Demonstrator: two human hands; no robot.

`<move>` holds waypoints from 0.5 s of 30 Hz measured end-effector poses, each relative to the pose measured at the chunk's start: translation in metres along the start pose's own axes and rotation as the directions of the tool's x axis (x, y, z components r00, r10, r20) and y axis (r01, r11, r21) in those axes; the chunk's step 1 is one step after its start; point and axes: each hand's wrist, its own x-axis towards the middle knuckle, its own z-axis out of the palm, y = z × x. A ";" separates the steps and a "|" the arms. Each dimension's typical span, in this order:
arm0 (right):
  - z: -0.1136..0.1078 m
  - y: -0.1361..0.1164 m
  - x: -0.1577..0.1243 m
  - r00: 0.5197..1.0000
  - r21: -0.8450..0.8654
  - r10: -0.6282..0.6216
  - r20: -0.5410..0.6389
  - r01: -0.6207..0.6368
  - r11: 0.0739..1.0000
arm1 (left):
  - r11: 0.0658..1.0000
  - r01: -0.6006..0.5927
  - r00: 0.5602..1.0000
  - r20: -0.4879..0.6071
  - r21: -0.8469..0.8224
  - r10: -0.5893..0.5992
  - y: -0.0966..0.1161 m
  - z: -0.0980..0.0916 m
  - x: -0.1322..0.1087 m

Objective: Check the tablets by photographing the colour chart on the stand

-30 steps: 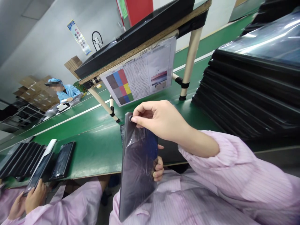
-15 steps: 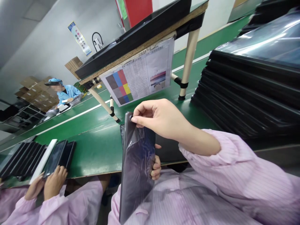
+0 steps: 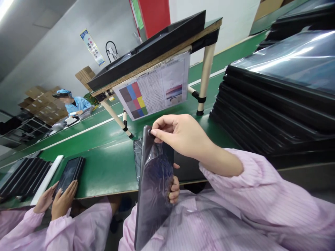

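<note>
A dark tablet stands on edge, tilted, close to my body, its back partly covered by wrinkled clear film. My left hand is closed round its right-hand edge; most of that hand is hidden behind the tablet. At the tablet's upper corner, beside a small round camera lens, my right hand is closed in a pinch, thumb against forefinger. Whatever lies between those fingertips is too small to make out. The film's loose upper edge lies just below them.
Tall stacks of black, film-wrapped tablets stand at right on the green bench. Ahead is a raised stand with a printed sheet. At left, a co-worker's hands hold dark tablets near a white strip.
My view has shifted slightly. Both my hands keep their grip, with the tablet turned a little. The co-worker's hands at left have moved and their tablets now lie together.
</note>
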 end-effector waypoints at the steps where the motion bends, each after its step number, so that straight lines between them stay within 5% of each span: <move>1: -0.001 0.000 -0.001 1.000 0.014 0.006 0.002 -0.006 1.000 | 1.000 -0.012 1.000 -0.014 0.027 0.012 -0.002 0.001 0.002; 4: -0.001 0.000 -0.002 0.999 0.076 0.035 0.033 -0.037 0.996 | 0.999 -0.026 0.996 0.082 0.026 0.024 -0.025 0.028 -0.007; 7: 0.003 0.003 -0.005 1.000 0.071 -0.014 0.022 0.013 0.997 | 0.996 0.004 0.946 0.324 -0.084 0.024 -0.065 0.078 -0.025; 12: 0.012 0.010 -0.011 0.942 -0.218 -0.308 -0.134 0.275 0.936 | 0.925 0.223 0.692 0.719 -0.309 0.073 -0.123 0.158 -0.038; 15: 0.014 0.012 -0.014 0.888 -0.369 -0.432 -0.156 0.353 0.860 | 0.913 0.314 0.581 0.813 -0.260 0.032 -0.130 0.173 -0.047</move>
